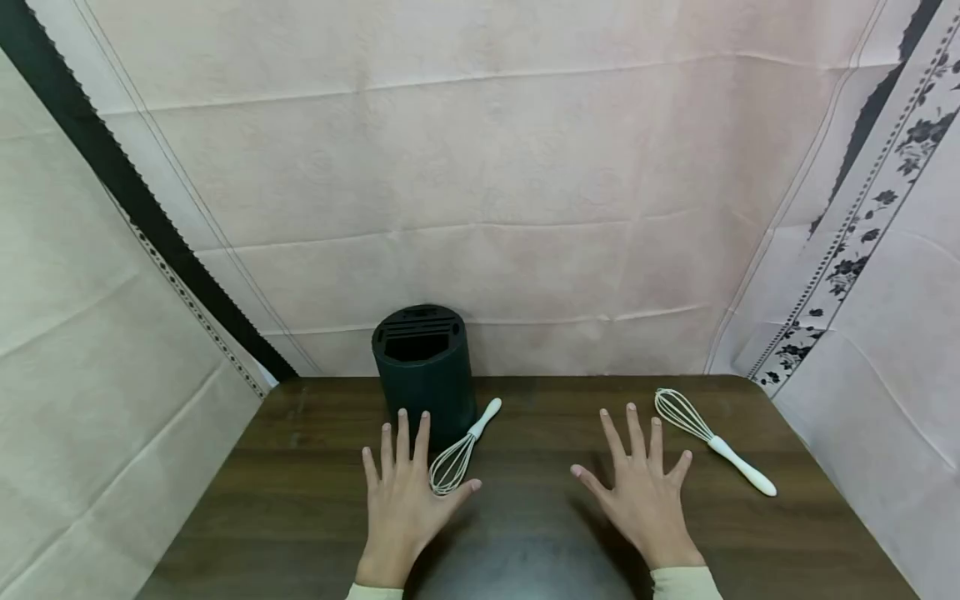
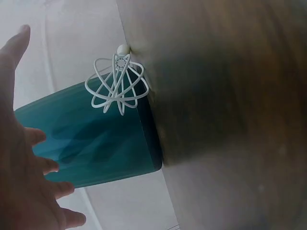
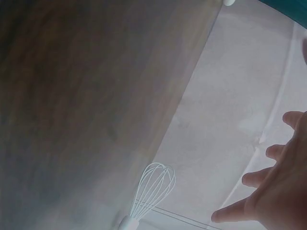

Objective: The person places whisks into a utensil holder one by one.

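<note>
With fingers spread, my left hand [image 1: 405,508] hovers in front of a dark green utensil holder [image 1: 429,392] and holds nothing. Just right of that hand lies a white whisk [image 1: 453,463], its wires toward me and its handle pointing away; in the left wrist view the whisk [image 2: 117,88] appears end-on before the green holder [image 2: 96,139]. My right hand [image 1: 643,500] is also spread and holds nothing. A second white whisk [image 1: 705,435] lies to its right, wires at the far end and handle toward the right. The right wrist view shows this whisk [image 3: 152,191] beside the spread hand [image 3: 283,182].
The brown wooden table [image 1: 540,517] ends at a pale cloth backdrop [image 1: 480,192]. More cloth hangs at the left [image 1: 112,400] and, with a flowered border [image 1: 847,267], at the right. The holder's top has a wide opening and narrow slots.
</note>
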Available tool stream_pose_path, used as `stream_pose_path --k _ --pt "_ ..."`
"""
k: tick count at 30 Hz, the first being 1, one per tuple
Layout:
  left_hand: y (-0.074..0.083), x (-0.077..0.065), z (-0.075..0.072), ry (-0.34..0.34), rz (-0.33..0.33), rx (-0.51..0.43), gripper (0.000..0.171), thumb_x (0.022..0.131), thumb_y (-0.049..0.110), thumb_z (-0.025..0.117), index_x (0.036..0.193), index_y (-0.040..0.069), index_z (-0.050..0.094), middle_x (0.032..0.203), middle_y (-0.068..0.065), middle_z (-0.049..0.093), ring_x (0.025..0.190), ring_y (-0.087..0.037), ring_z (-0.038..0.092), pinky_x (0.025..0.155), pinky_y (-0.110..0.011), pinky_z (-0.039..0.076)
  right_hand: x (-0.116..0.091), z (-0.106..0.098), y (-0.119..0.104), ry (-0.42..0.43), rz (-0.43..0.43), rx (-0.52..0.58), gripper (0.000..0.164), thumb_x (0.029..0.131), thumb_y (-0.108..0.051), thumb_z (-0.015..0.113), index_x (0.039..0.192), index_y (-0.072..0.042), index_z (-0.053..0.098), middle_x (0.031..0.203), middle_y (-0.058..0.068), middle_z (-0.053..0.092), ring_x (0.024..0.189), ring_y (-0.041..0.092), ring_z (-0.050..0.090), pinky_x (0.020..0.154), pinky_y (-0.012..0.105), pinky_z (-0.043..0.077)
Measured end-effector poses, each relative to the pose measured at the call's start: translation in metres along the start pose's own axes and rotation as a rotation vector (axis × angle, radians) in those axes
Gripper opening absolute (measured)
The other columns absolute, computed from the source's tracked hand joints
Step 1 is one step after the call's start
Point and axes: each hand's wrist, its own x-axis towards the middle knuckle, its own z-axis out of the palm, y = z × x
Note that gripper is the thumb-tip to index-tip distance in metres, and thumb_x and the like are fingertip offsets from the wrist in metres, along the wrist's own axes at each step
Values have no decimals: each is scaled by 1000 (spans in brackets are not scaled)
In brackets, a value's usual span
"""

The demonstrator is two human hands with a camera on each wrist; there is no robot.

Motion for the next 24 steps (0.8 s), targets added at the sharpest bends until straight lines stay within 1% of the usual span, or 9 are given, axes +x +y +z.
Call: stream_pose_path --k 2,5,8,10,14,19,22,24 --pt "0 1 0 11 9 -6 129 72 101 51 171 26 17 177 -12 11 160 -47 13 121 -77 9 0 -1 0 3 3 -3 100 96 -72 60 172 -30 8 177 16 -1 158 55 -2 104 93 1" --pt "-1 2 -1 47 9 -16 132 70 102 54 171 26 15 177 -12 14 160 -46 16 121 -76 11 2 -1 -1 -4 2 -2 102 95 -75 59 172 -31 7 177 16 0 158 55 1 105 93 2" --pt "-3 3 -2 76 -3 -37 134 69 100 58 171 26 14 176 -13 16 160 -45 17 121 -76 12 6 0 -5 -8 1 5 102 94 -77 57 171 -33 7 178 14 3 158 54 4 106 92 2" --pt "-4 4 -3 76 -18 -59 135 68 99 60 171 26 12 176 -14 15 160 -45 15 121 -76 12 9 1 -8 -3 -4 15 102 94 -77 57 171 -34 8 177 14 7 158 54 7 107 91 3" --pt "-5 8 -6 67 -31 -131 137 70 93 67 172 24 7 177 -14 10 161 -44 11 123 -74 11 13 3 -15 18 -20 41 100 94 -77 58 171 -33 11 176 15 16 157 53 14 108 90 7" --pt "-5 13 -12 83 -29 -211 138 72 86 75 172 24 2 177 -13 7 162 -41 9 124 -71 12 16 8 -23 38 -35 85 100 94 -75 61 171 -33 12 175 14 18 157 51 17 109 89 13" --pt "-7 17 -15 108 -31 -268 137 73 84 76 171 24 1 178 -10 6 162 -38 9 124 -70 15 20 9 -30 56 -44 149 101 94 -72 64 171 -33 11 175 13 18 157 50 19 110 87 17" --pt "-8 20 -18 127 -37 -322 135 75 81 77 171 24 2 178 -6 4 162 -37 11 123 -70 19 24 9 -36 67 -54 206 102 94 -69 66 171 -33 11 176 13 17 156 50 20 111 85 20"
